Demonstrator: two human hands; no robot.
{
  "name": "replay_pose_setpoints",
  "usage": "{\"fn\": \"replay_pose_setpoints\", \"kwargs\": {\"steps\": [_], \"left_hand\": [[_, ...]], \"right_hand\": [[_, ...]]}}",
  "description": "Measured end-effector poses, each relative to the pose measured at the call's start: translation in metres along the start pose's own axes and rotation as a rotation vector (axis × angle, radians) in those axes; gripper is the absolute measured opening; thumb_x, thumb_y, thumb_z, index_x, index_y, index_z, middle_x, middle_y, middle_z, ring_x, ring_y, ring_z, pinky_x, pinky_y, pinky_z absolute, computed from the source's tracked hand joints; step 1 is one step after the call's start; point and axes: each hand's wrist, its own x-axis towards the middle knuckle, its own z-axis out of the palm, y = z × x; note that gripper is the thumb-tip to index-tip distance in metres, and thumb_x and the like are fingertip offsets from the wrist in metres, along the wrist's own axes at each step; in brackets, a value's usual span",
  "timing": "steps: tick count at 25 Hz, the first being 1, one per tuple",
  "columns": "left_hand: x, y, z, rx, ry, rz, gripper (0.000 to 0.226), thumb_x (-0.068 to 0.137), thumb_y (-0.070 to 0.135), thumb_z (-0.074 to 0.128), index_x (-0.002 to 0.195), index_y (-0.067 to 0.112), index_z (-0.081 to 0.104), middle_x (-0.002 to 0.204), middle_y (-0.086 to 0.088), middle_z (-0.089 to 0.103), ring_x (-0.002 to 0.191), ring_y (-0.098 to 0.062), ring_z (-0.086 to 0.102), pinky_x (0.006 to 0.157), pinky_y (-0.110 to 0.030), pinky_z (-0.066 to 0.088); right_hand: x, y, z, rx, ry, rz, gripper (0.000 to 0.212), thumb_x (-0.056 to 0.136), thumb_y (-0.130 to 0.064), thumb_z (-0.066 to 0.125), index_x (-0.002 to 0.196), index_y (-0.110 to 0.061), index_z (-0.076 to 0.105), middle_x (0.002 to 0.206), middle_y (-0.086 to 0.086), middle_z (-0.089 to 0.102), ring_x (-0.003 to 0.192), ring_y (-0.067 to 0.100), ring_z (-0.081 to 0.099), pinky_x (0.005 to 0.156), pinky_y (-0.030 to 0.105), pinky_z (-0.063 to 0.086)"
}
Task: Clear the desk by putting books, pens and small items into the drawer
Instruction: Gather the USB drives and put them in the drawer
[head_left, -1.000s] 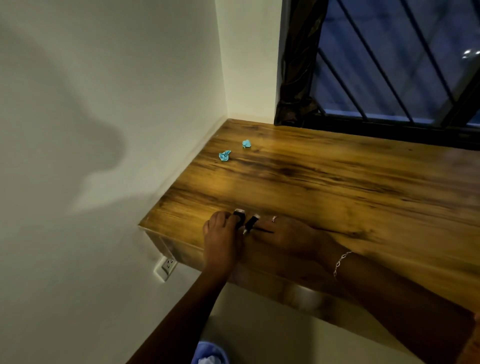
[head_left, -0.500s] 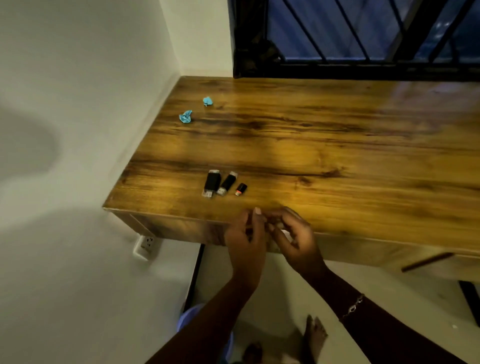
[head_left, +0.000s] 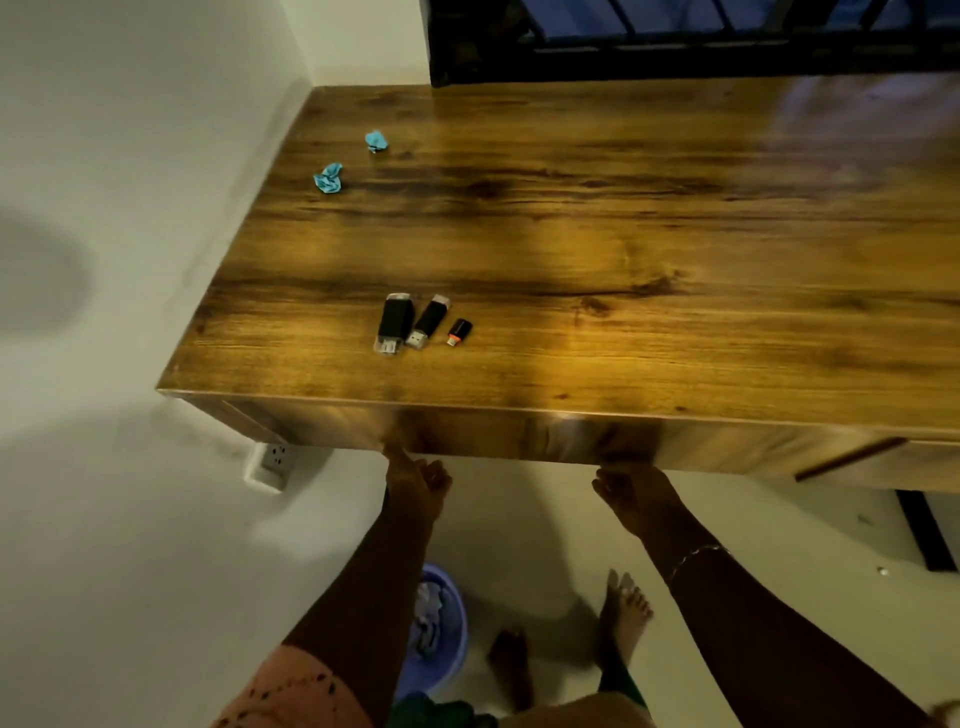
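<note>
Three USB sticks lie side by side near the front left of the wooden desk (head_left: 649, 223): a large black one (head_left: 395, 321), a slimmer black one (head_left: 429, 321) and a tiny black one with an orange tip (head_left: 460, 332). Two crumpled blue paper scraps (head_left: 328, 178) (head_left: 377, 141) sit at the back left. My left hand (head_left: 418, 486) and right hand (head_left: 635, 493) are below the desk's front panel (head_left: 498, 435), apart from each other. Their fingers hook up under its lower edge, fingertips hidden. Neither hand holds a loose item.
A white wall runs along the desk's left side, with a socket (head_left: 272, 461) under the corner. A dark slanted handle (head_left: 852, 458) shows on the front panel at right. A lilac basin (head_left: 451, 631) with cloth and my bare feet are on the floor. A barred window is behind.
My hands let go of the USB sticks, left them on the desk, then dropped from in front of the edge, spread apart and hooked under the front panel. The view tilted downward.
</note>
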Motion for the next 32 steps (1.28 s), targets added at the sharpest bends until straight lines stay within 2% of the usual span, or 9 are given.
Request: {"fn": "replay_pose_setpoints", "kwargs": {"steps": [1, 3, 5, 7, 9, 12, 20, 30, 32], "left_hand": [[0.003, 0.004, 0.001, -0.020, 0.010, -0.007, 0.074, 0.091, 0.065, 0.020, 0.126, 0.004, 0.040, 0.101, -0.017, 0.054, 0.089, -0.029, 0.054, 0.080, -0.035, 0.043], [0.005, 0.011, -0.001, -0.100, -0.020, -0.003, 0.088, 0.088, 0.070, 0.011, 0.143, 0.004, 0.029, 0.139, -0.017, 0.042, 0.127, -0.032, 0.041, 0.108, -0.040, 0.029], [0.002, 0.011, -0.003, -0.205, -0.079, -0.013, 0.091, 0.087, 0.072, 0.007, 0.147, 0.005, 0.020, 0.152, -0.015, 0.028, 0.140, -0.031, 0.027, 0.116, -0.042, 0.016], [0.001, 0.010, -0.006, -0.258, -0.087, -0.022, 0.092, 0.086, 0.073, 0.009, 0.147, 0.005, 0.020, 0.153, -0.014, 0.025, 0.141, -0.031, 0.024, 0.115, -0.043, 0.017], [0.001, 0.008, -0.007, -0.254, -0.061, -0.018, 0.092, 0.085, 0.074, 0.014, 0.146, 0.005, 0.023, 0.150, -0.014, 0.031, 0.138, -0.032, 0.030, 0.112, -0.043, 0.026], [-0.008, -0.003, -0.016, -0.242, -0.027, -0.007, 0.090, 0.086, 0.073, 0.019, 0.143, 0.004, 0.029, 0.144, -0.017, 0.037, 0.131, -0.033, 0.039, 0.103, -0.041, 0.036], [-0.058, -0.033, -0.066, -0.298, -0.005, -0.023, 0.088, 0.085, 0.073, 0.021, 0.140, 0.006, 0.035, 0.143, -0.018, 0.040, 0.132, -0.033, 0.039, 0.105, -0.045, 0.034], [-0.110, -0.077, -0.126, -0.342, 0.058, 0.016, 0.078, 0.090, 0.068, 0.018, 0.139, 0.012, 0.040, 0.145, -0.013, 0.041, 0.134, -0.030, 0.038, 0.109, -0.043, 0.031], [-0.115, -0.081, -0.135, -0.326, 0.035, -0.004, 0.078, 0.090, 0.067, 0.020, 0.141, 0.011, 0.036, 0.146, -0.014, 0.039, 0.134, -0.031, 0.037, 0.110, -0.043, 0.030]], "right_hand": [[0.002, -0.002, 0.000, 0.063, 0.031, -0.030, 0.025, 0.084, 0.012, 0.039, 0.073, -0.007, 0.051, 0.074, 0.007, 0.057, 0.080, 0.020, 0.054, 0.082, 0.034, 0.046], [0.004, -0.004, 0.001, 0.190, 0.087, -0.061, 0.027, 0.080, 0.016, 0.035, 0.074, -0.006, 0.050, 0.079, 0.011, 0.055, 0.080, 0.023, 0.055, 0.081, 0.035, 0.047], [0.004, -0.008, -0.002, 0.221, 0.088, -0.062, 0.028, 0.079, 0.017, 0.035, 0.076, -0.005, 0.052, 0.081, 0.012, 0.055, 0.079, 0.025, 0.056, 0.074, 0.034, 0.049], [0.003, -0.009, -0.004, 0.200, 0.084, -0.038, 0.028, 0.078, 0.019, 0.035, 0.076, -0.004, 0.053, 0.081, 0.013, 0.056, 0.079, 0.027, 0.055, 0.072, 0.034, 0.049], [0.000, -0.006, -0.008, 0.203, 0.087, -0.024, 0.029, 0.078, 0.019, 0.035, 0.075, -0.003, 0.053, 0.077, 0.014, 0.057, 0.078, 0.027, 0.055, 0.069, 0.033, 0.052], [-0.015, 0.005, -0.018, 0.210, 0.064, -0.042, 0.031, 0.079, 0.019, 0.032, 0.074, -0.003, 0.053, 0.074, 0.013, 0.058, 0.075, 0.027, 0.055, 0.055, 0.026, 0.058], [-0.068, 0.044, -0.061, 0.204, -0.002, 0.059, 0.031, 0.082, 0.019, 0.031, 0.084, -0.002, 0.053, 0.089, 0.016, 0.056, 0.082, 0.031, 0.054, 0.052, 0.030, 0.057], [-0.125, 0.100, -0.113, 0.168, -0.053, 0.061, 0.029, 0.082, 0.017, 0.032, 0.087, -0.004, 0.051, 0.087, 0.014, 0.056, 0.080, 0.028, 0.055, 0.050, 0.026, 0.057], [-0.132, 0.105, -0.118, 0.125, -0.046, 0.068, 0.027, 0.082, 0.016, 0.033, 0.087, -0.003, 0.052, 0.083, 0.013, 0.057, 0.078, 0.026, 0.056, 0.054, 0.027, 0.057]]}}
